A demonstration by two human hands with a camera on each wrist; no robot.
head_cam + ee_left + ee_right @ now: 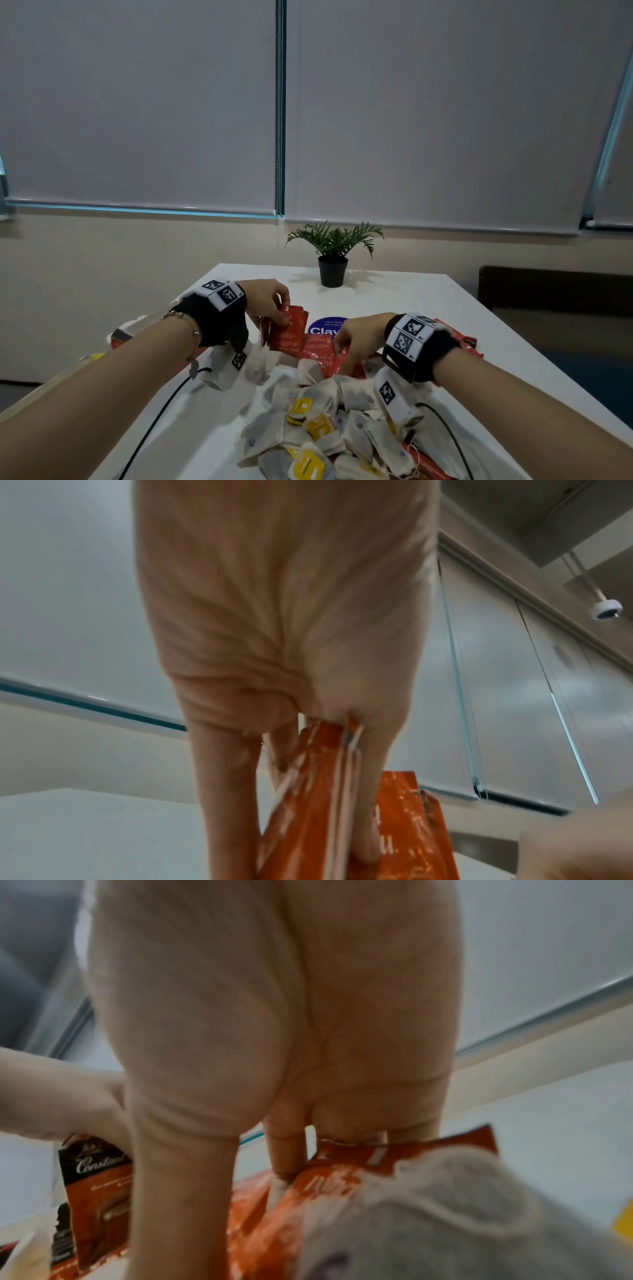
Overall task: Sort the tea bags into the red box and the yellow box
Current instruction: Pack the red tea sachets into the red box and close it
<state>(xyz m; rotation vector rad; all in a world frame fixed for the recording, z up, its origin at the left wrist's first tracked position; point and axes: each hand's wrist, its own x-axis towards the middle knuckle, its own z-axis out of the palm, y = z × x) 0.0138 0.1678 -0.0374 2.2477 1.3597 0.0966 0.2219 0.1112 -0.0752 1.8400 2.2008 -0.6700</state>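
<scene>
My left hand (pixel 279 317) (pixel 308 791) is raised a little over the table and pinches a small stack of red tea sachets (pixel 287 330) (pixel 407 818) between thumb and fingers. To its right, my right hand (pixel 342 346) (pixel 240 1172) reaches down into more red sachets (pixel 320 356) (pixel 329 1183), its fingers curled on one. In front of them lies a pile of white tea bags with yellow tags (pixel 325 411). The red box (pixel 118 337) (pixel 92 1177) shows partly behind my left forearm. A yellow patch (pixel 93 358) beside it is too hidden to identify.
A potted plant (pixel 332 269) stands at the far end of the white table (pixel 428 301). A round blue sticker (pixel 323 329) lies between my hands. More red packaging (pixel 460 341) sits behind my right wrist. Black cables run from both wrist cameras.
</scene>
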